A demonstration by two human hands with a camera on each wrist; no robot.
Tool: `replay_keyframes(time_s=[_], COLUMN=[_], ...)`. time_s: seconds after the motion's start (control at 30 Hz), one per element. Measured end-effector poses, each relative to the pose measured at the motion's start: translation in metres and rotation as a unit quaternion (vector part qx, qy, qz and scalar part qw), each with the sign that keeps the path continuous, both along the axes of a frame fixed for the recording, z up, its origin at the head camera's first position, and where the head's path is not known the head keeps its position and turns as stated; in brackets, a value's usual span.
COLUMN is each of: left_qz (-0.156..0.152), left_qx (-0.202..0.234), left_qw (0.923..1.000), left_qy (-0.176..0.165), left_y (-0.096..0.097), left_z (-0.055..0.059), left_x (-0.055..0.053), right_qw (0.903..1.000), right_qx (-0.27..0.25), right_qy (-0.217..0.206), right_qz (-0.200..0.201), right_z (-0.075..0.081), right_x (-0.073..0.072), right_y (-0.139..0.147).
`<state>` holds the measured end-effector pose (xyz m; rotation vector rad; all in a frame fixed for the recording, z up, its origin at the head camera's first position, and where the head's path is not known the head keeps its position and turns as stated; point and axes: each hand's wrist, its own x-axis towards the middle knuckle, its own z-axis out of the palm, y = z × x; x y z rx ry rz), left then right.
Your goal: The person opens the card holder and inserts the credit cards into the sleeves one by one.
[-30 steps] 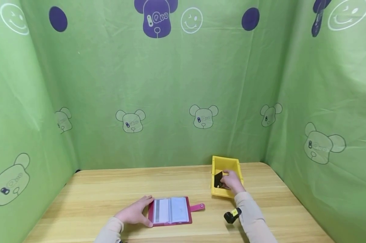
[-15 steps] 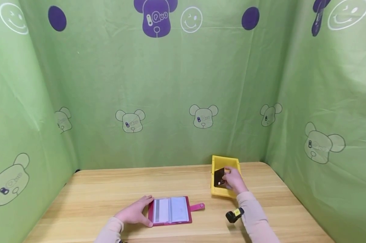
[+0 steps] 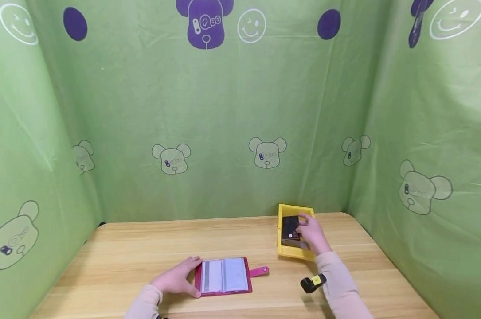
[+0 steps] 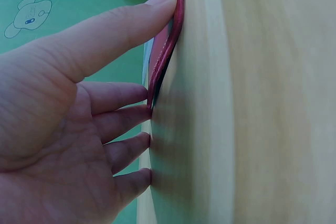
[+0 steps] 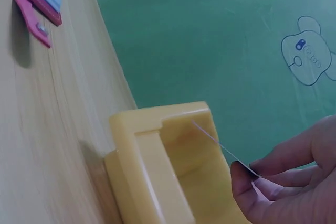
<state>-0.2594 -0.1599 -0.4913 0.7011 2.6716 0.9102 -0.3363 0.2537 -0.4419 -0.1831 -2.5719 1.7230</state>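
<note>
An open red card holder (image 3: 235,275) with clear sleeves lies on the table in the head view. My left hand (image 3: 177,278) spans its left edge, fingers fairly straight. In the left wrist view, the thumb presses the red edge and the other fingertips rest along the edge and table. Over the yellow bin (image 3: 296,254), my right hand (image 3: 314,235) pinches a black card (image 3: 290,227) by its right side. The right wrist view shows that card (image 5: 220,145) edge-on as a thin line, tilted inside the bin's opening. Part of its right side is hidden by the fingers.
A pink snap strap (image 3: 259,271) sticks out right from the holder, toward the bin. Something greyish (image 3: 296,243) lies low in the bin, unclear. Behind the wooden table (image 3: 144,248) hangs a green curtain (image 3: 220,190), with more on both sides.
The black card has risen and turned more face-on in the bin, pinched by my right hand, which has shifted slightly up and right. My left hand and the card holder have stayed put.
</note>
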Motion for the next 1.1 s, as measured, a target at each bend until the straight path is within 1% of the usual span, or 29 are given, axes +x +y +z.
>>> replay_keyframes(time_s=[0.2,0.3,0.4,0.5,0.63,0.77,0.93,1.0,1.1], left_qz=[0.003,0.004,0.005,0.004,0.001,-0.002,-0.002,-0.002,-0.003], left_qx=[0.005,0.007,0.008,0.008,0.008,0.005,0.008,0.008,0.007], left_qw=[1.0000,0.9999,0.9999,0.9999,0.9999,1.0000,0.9999,0.9999,0.9999], left_qy=[-0.007,-0.009,-0.008,-0.007,-0.008,-0.007,-0.009,-0.010,-0.008], left_y=[0.000,0.000,-0.001,-0.001,0.000,0.000,0.000,0.000,0.000], left_z=[0.002,0.004,0.005,0.005,0.006,0.006,0.007,0.007,0.007], left_x=[0.001,0.002,0.002,0.001,0.001,0.002,0.002,0.003,0.003], right_qw=[0.9996,0.9981,0.9946,0.9929,0.9937,0.9933,0.9891,0.9848,0.9789], right_qx=[-0.018,-0.051,-0.089,-0.104,-0.094,-0.091,-0.098,-0.108,-0.110], right_qy=[0.021,0.027,0.029,0.032,0.030,0.021,0.008,-0.002,-0.023], right_qz=[0.006,0.022,0.044,0.049,0.053,0.068,0.110,0.136,0.171], right_z=[0.008,0.011,0.010,0.007,0.001,-0.006,-0.015,-0.019,-0.026], right_x=[0.007,0.011,0.015,0.018,0.023,0.028,0.036,0.038,0.041], right_y=[-0.004,-0.010,-0.018,-0.028,-0.044,-0.062,-0.084,-0.093,-0.106])
